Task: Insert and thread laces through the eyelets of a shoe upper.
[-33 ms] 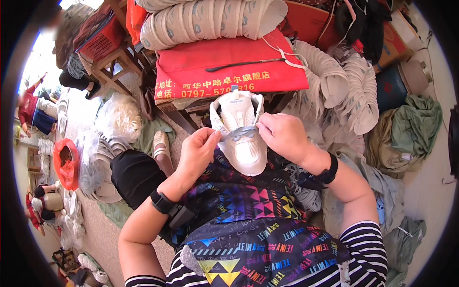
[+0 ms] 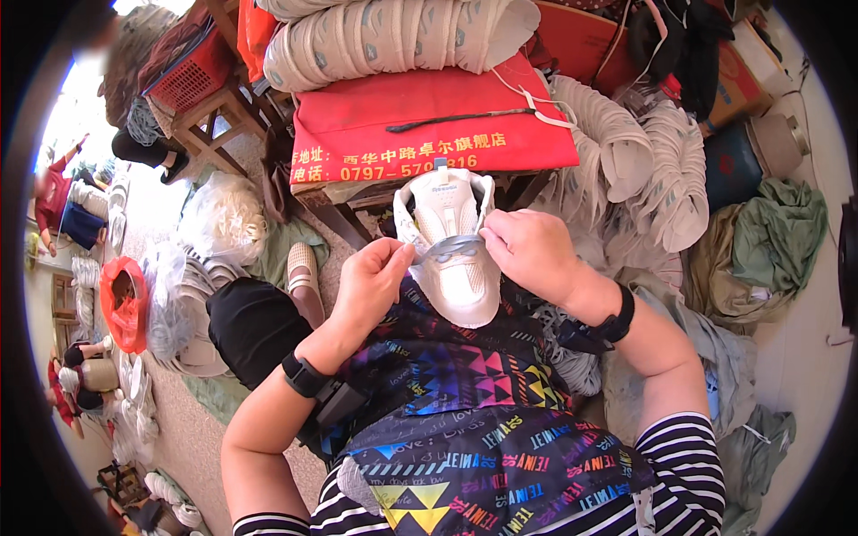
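The white shoe (image 2: pixel 458 290) sits between my hands over my patterned apron (image 2: pixel 447 384), toe toward 6 o'clock and heel toward 12, its tongue (image 2: pixel 451 201) facing up. A grey strip (image 2: pixel 462 243) crosses its front; whether it threads through any holes, I can't tell. I judge the step in hand to be setting this strip across the shoe, and the next move to call for an even pull from both sides without twisting it. My left hand (image 2: pixel 374 275), at the shoe's 9 o'clock, appears to pinch one end between thumb and forefinger, its forearm slanting up from 7 o'clock; my right hand (image 2: pixel 534 257), at 2 o'clock, pinches the other, fingers curled, forearm rising from 4 o'clock. Beyond, at 12 o'clock, a red cloth (image 2: pixel 357 112) covers the tabletop (image 2: pixel 323 191), bearing a stack of pale shoe pieces (image 2: pixel 384 46).
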Demonstrator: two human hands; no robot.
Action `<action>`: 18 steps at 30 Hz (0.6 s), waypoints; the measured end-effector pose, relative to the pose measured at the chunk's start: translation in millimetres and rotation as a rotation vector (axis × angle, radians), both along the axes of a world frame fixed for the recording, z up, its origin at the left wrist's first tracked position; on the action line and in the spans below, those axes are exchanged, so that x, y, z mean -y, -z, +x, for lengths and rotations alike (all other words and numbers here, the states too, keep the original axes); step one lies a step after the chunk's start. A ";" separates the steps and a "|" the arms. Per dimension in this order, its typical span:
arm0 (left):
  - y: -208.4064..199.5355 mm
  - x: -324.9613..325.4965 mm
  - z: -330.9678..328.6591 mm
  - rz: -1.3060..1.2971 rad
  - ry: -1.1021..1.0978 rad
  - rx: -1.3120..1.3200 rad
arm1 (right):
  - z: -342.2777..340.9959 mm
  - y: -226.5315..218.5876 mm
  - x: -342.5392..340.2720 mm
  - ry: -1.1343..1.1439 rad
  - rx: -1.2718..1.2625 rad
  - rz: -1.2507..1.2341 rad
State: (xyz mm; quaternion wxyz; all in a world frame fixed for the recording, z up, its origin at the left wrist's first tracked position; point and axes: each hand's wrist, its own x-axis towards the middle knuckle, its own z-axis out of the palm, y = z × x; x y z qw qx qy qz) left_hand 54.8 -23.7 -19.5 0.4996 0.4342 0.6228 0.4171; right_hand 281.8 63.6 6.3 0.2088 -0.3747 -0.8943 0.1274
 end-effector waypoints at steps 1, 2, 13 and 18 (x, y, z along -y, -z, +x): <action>1.5 -0.4 0.5 -0.003 0.002 0.003 | -1.3 -3.0 -2.0 -0.050 0.064 0.039; 2.7 -0.4 0.1 -0.007 0.000 0.005 | -2.1 -5.8 -4.9 -0.058 0.061 0.038; 6.5 -13.7 -0.6 -0.021 0.101 -0.137 | -7.2 -35.3 -21.0 -0.377 0.472 0.343; -5.6 -24.9 -3.1 -0.161 0.127 -0.042 | -13.6 -40.2 -28.9 -0.352 0.300 0.502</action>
